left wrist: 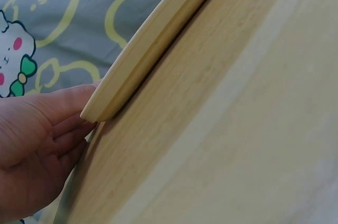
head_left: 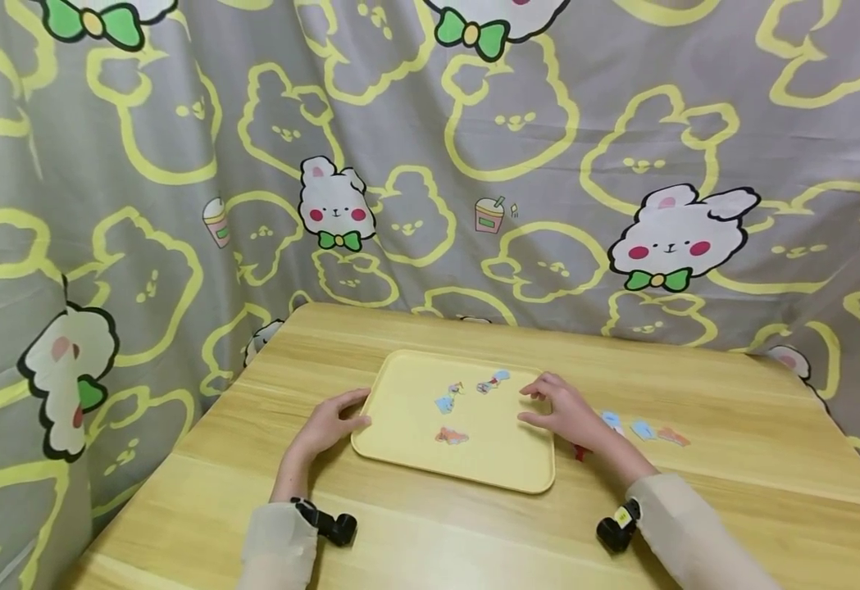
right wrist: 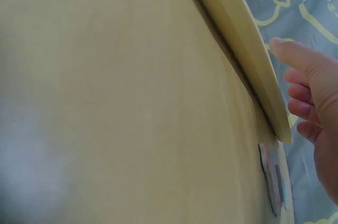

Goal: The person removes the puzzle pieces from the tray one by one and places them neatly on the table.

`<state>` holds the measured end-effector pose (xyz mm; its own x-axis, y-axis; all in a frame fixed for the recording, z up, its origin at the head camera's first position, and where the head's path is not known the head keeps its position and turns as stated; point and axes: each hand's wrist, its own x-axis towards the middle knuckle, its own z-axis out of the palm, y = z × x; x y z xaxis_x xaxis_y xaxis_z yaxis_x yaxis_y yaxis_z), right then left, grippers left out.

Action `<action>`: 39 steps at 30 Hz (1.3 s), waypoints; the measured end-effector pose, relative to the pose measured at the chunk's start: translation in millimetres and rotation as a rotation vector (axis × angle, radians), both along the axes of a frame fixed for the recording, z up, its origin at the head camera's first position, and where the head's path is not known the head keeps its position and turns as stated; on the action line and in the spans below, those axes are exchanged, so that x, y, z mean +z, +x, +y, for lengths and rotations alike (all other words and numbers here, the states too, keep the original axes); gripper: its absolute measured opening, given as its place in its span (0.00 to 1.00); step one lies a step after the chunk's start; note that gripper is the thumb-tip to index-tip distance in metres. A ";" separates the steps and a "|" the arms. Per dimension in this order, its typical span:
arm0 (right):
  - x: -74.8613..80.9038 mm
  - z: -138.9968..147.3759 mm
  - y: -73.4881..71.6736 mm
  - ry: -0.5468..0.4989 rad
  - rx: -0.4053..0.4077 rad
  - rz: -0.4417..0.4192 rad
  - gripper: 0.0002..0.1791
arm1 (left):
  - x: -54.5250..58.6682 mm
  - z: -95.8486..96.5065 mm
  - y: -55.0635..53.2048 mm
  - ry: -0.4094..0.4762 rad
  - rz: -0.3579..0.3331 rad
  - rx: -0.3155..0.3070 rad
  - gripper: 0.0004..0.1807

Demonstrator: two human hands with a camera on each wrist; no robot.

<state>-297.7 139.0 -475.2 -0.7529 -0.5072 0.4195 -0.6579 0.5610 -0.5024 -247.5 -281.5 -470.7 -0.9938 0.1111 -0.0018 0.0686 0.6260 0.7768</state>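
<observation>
A pale yellow tray (head_left: 400,381) lies on the wooden table. At its left rim my left hand (head_left: 329,422) grips the edge, thumb at the rim and other fingers curled by the side; the left wrist view shows the thumb along the tray's corner. Over the tray's right side hovers my right hand (head_left: 564,410), fingers loosely bent, thumb apart, nothing between them. On the tray lie small flat cut-outs: a blue-and-yellow one (head_left: 446,403), a grey, red and blue one (head_left: 490,383) and an orange one (head_left: 451,437).
Right of the tray, beyond my right forearm, lie blue cut-outs (head_left: 643,430) and an orange cut-out (head_left: 672,437). A red piece (head_left: 580,452) shows partly under my right wrist. A grey curtain (head_left: 415,270) with cartoon rabbits hangs behind the wooden table (head_left: 430,537).
</observation>
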 end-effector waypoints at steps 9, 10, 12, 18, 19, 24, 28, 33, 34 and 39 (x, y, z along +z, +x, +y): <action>2.0 -11.6 -10.5 0.010 0.030 -0.030 0.21 | -1.4 -0.3 0.8 0.029 -0.001 0.011 0.29; 2.0 -12.9 -11.9 0.012 0.031 -0.027 0.21 | -1.6 -0.4 0.7 0.032 0.000 0.015 0.29; 1.7 -15.1 -14.7 0.014 0.033 -0.020 0.21 | -1.6 -0.5 0.8 0.031 0.003 0.019 0.29; 0.9 -20.9 -22.6 0.034 0.044 -0.013 0.21 | -2.7 -0.5 1.9 0.021 0.007 0.032 0.28; 0.9 -21.7 -23.9 0.037 0.048 -0.009 0.21 | -2.9 -0.5 2.0 0.022 0.006 0.034 0.28; 3.5 -26.1 -28.8 0.053 0.065 -0.004 0.21 | -2.7 -1.1 0.8 0.020 0.002 0.046 0.28; 6.6 -29.5 -32.0 0.079 0.074 0.003 0.21 | -3.7 -1.9 -0.3 0.023 0.000 0.050 0.28; 8.7 -34.0 -38.2 0.117 0.073 0.016 0.22 | -4.8 -4.3 -1.2 0.026 0.009 0.043 0.29; 9.0 -35.0 -39.2 0.123 0.074 0.012 0.22 | -5.0 -4.7 -1.1 0.028 0.011 0.042 0.29; 8.2 -39.3 -44.0 0.164 0.071 -0.008 0.22 | -5.6 -5.8 -1.2 0.028 0.016 0.031 0.29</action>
